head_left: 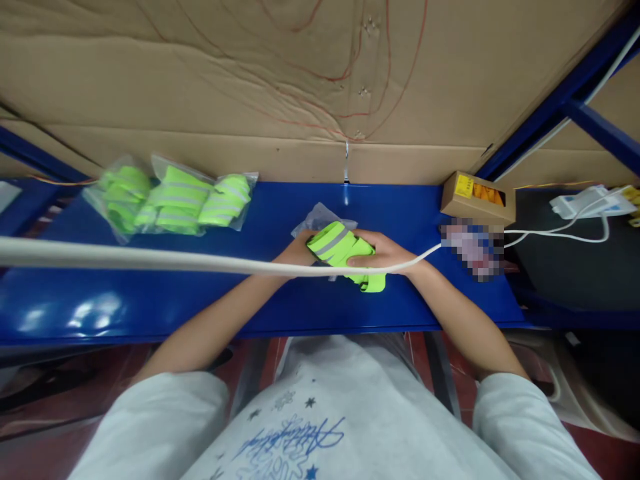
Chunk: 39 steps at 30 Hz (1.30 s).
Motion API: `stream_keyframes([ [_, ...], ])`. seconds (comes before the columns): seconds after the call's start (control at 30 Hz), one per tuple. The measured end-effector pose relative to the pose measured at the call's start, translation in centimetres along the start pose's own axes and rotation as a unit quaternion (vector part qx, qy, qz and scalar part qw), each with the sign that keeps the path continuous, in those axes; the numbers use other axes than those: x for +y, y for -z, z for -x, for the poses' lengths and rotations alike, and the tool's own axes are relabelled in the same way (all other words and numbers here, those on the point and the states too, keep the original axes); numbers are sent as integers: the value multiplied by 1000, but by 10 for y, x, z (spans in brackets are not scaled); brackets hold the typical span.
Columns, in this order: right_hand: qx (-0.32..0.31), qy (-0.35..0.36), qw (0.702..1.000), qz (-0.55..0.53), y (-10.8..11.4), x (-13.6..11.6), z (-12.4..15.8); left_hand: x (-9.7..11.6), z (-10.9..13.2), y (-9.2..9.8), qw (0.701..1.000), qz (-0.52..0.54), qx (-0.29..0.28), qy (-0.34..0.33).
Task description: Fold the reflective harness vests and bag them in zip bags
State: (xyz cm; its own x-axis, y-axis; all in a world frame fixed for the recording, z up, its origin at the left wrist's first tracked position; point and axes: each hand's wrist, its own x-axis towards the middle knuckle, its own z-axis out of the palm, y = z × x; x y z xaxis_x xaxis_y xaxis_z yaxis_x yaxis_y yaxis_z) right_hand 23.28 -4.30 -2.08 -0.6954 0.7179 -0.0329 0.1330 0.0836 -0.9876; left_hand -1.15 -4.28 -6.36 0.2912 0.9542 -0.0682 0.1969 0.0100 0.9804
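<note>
A bundle of neon yellow strap with grey reflective bands (337, 245) is held between both hands above the blue table (280, 300). My left hand (301, 249) grips its left end, the fingers partly hidden behind it. From the right, my right hand (383, 252) closes round the bundle, with a loop of strap hanging below. A clear plastic bag (320, 218) lies just behind the bundle, its lower part hidden.
Three bagged neon bundles (177, 200) lie at the back left. At the back right stands a cardboard box (477, 198) with orange contents, a blurred item (473, 248) before it. A white cable (150, 259) crosses the view in front of the hands.
</note>
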Motion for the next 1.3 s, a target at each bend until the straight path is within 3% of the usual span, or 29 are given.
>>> stream_keyframes([
  [0.2, 30, 1, 992, 119, 13, 13, 0, 11, -2, 21, 999, 31, 10, -15],
  [0.33, 71, -19, 981, 182, 14, 11, 1, 20, 3, 17, 994, -10, 91, -52],
  [0.5, 128, -93, 950, 269, 5, 5, -2, 23, 15, 2, 977, -132, 132, -102],
  [0.7, 138, -131, 921, 341, -15, -7, 0, 21, 17, -2, 918, -292, 202, -174],
  [0.87, 141, -152, 893, 400, -29, -16, 5, 23, 15, -3, 884, -354, 196, -234],
  [0.93, 122, -147, 887, 421, -30, -19, 6, 25, 14, -3, 852, -398, 191, -281],
  [1.07, 106, -139, 904, 391, -23, -21, 5, 27, 13, 1, 762, -489, 200, -374],
  [1.17, 119, -136, 930, 320, -12, -17, 2, 27, 16, 1, 739, -519, 192, -384],
  [1.3, 147, -151, 927, 309, -2, -14, -2, 27, 20, -3, 716, -550, 183, -389],
])
